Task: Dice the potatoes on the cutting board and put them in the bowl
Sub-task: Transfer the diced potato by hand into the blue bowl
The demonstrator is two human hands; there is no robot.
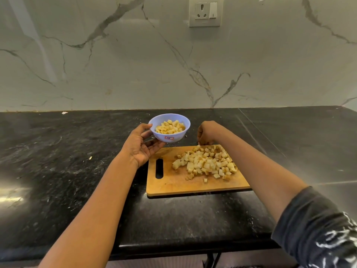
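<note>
Potato cubes (205, 163), wooden board (173, 184), round blue bowl (180, 136)

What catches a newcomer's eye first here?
A heap of pale diced potato cubes lies on the right half of the wooden cutting board. Beyond its far left corner, the left hand holds a small light-blue bowl, partly filled with cubes. The right hand reaches down at the board's far edge.

Kitchen: stone counter (58, 161), marble backsplash (135, 64).
</note>
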